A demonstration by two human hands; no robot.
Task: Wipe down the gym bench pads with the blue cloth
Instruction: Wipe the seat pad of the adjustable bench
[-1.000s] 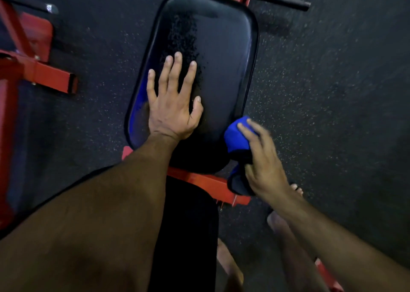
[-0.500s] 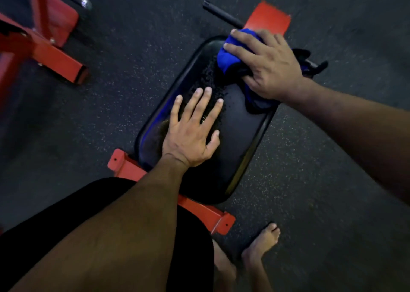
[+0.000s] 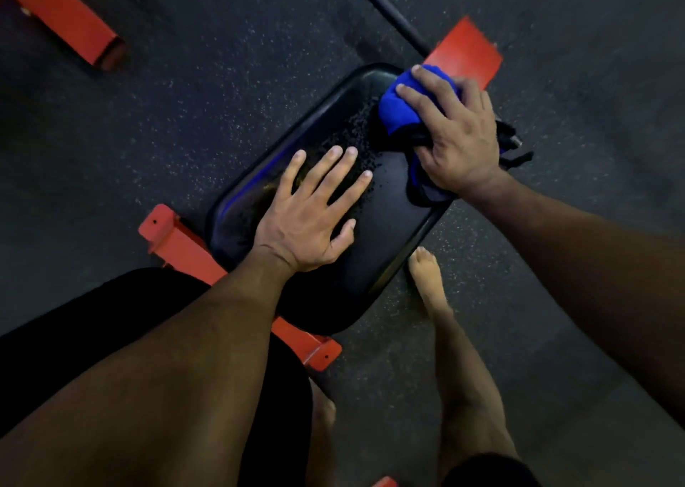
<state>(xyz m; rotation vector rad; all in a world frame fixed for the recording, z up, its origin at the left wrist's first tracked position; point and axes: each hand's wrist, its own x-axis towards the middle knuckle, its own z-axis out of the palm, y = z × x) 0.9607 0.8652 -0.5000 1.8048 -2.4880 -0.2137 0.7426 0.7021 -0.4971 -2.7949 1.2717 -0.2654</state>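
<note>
- Right hand (image 3: 454, 136) is gripping the bunched blue cloth (image 3: 402, 110), fingers curled over it, and is pressing it onto the far end of the black bench pad (image 3: 385, 227).
- Left hand (image 3: 309, 214) is lying flat on the middle of the same pad with its fingers spread and straight, holding nothing; it seems to be bracing the pad or the person's weight.
- Part of the cloth is trailing in a dark fold under the right wrist, over the pad's right edge.
- Grainy dark specks are showing on the pad's surface between the two hands, just beside the cloth.
- Red frame (image 3: 178, 242) is sticking out at the pad's near end, and a black bar (image 3: 394, 18) is running off beyond the far end; a bare foot (image 3: 426, 275) is standing on the dark floor just beside the pad's right edge.
- Judging by this, the wiping of this pad is under way at its far end, with the speckled middle and the near end looking not yet covered.
- Next move is likely calling for a firm pull of the cloth toward the near end, and the left hand would need lifting clear so the part under it gets wiped.
</note>
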